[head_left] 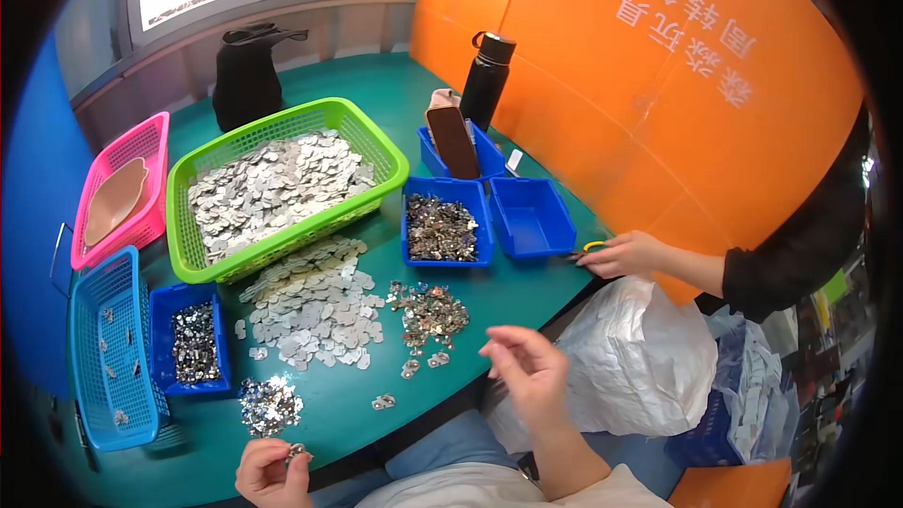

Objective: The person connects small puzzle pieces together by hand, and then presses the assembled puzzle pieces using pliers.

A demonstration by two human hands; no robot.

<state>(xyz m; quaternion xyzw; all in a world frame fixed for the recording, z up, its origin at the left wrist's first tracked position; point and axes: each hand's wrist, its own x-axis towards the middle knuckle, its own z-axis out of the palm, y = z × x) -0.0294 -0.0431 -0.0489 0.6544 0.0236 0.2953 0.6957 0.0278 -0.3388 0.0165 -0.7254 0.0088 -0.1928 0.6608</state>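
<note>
We see a small metal piece [297, 452] pinched between thumb and fingers of the left hand [265, 472], at the near edge of the green table [376, 447]. Just beyond it lies a heap of shiny parts [271, 404]. We note the right hand [531, 374] raised near the table's edge, its fingers curled toward the thumb in a narrow pose; we cannot tell whether it holds anything. A lone metal part [384, 402] lies between the hands, and farther back a pile of darker parts [428, 315] sits beside a broad pile of flat silvery plates [315, 315]. Behind these plates we find the green basket [400, 169], filled with similar plates. The left blue bin [160, 381] and the middle blue bin [450, 264] contain small parts. At right, beside a white sack [640, 357], another person's hand [625, 254] is at a yellow-handled tool [594, 246]. Behind the bins stands a black bottle [485, 85].
</note>
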